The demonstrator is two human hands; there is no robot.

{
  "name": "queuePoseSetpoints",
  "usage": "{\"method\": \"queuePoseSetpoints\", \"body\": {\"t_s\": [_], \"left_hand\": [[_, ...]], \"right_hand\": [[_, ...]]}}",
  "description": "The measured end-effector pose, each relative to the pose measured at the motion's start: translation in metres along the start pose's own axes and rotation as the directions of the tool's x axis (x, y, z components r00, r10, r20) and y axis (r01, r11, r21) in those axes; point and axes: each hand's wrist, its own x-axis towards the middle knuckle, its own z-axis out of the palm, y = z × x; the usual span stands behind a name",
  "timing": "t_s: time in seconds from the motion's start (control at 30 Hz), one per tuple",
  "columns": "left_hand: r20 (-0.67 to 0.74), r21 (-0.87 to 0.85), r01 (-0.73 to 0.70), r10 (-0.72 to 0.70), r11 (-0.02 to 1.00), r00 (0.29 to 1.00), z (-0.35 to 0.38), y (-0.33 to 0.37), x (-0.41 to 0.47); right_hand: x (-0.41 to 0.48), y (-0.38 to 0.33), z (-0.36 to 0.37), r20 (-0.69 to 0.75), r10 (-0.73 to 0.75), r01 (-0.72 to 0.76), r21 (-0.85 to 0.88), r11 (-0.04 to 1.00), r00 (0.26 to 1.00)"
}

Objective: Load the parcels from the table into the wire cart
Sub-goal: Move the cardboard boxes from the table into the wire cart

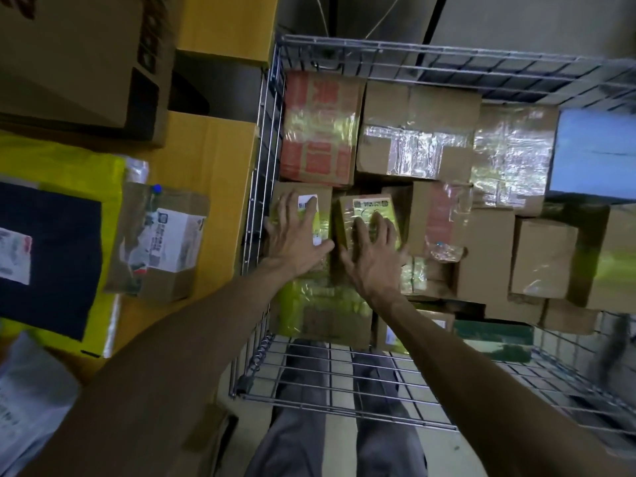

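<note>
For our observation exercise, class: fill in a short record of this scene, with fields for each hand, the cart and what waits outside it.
left hand: fingers spread, flat on the white-labelled box by the cart's left wall
right hand: fingers spread, flat on the yellow-labelled box next to it
wire cart: packed with taped cardboard boxes
outside cart: taped brown parcel and black parcel, on its left
</note>
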Motion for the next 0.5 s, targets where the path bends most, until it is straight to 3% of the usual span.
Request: {"method": "queuePoseSetpoints", "body": {"t_s": [0.23,0.5], "left_hand": [[-0.04,0.088,-0.058,0.061,0.994,0.997,0.015,-0.012,0.003],[-0.04,0.055,-0.064,0.066,0.996,0.997,0.03,-0.012,-0.002]], "right_hand": [[0.019,-0.014,0.013,-0.026,0.058,-0.058,0.016,0.998,0.998],[0.021,-0.014,0.02,-0.026,0.065,-0.063,0.058,0.996,0.998]]}}
